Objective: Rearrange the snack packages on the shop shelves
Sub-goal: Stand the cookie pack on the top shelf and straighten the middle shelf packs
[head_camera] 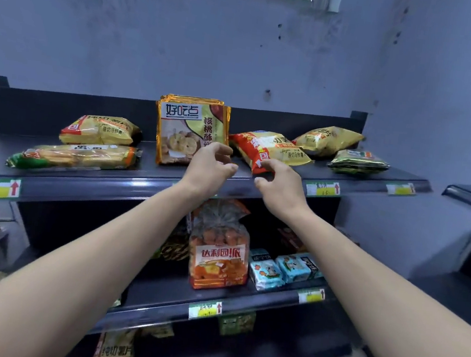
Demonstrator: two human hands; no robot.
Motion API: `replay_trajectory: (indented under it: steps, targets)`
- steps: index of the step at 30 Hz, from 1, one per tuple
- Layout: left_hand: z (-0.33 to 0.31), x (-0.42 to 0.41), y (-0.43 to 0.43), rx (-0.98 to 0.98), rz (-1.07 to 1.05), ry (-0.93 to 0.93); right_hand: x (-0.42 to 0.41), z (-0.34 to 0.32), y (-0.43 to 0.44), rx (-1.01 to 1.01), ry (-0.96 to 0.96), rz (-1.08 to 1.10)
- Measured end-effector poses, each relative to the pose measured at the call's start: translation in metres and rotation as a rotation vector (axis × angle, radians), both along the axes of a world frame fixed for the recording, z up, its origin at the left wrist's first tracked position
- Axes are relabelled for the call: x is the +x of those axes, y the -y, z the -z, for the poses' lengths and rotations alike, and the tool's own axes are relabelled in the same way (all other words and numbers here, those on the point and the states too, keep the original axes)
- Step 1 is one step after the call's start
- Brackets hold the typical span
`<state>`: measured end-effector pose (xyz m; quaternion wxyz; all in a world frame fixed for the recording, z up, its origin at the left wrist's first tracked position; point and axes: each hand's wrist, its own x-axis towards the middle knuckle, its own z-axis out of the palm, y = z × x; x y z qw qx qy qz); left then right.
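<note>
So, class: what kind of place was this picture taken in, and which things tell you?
Most likely a small shop. Dark metal shelves hold snack packets such as an upright biscuit pack, and price labels with red arrows line the shelf edges.

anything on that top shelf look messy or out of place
Yes. Only the gold biscuit pack stands upright. The red-and-yellow chip bag beside it lies flat and skewed, and the yellow bag and green pack at the right end lie at odd angles. Nothing looks spilled or torn.
</note>
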<state>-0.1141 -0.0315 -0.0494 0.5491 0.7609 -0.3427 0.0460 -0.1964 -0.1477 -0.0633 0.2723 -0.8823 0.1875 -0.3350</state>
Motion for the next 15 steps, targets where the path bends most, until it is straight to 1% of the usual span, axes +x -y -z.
replay_trajectory:
  steps: [8,15]
  targets:
    - [-0.003,-0.008,0.039,0.018,-0.003,-0.006,-0.013,-0.001,0.043,0.039,-0.006,-0.010]
    - [-0.006,-0.010,0.089,0.046,-0.050,-0.009,-0.010,-0.010,0.105,0.054,-0.016,-0.038]
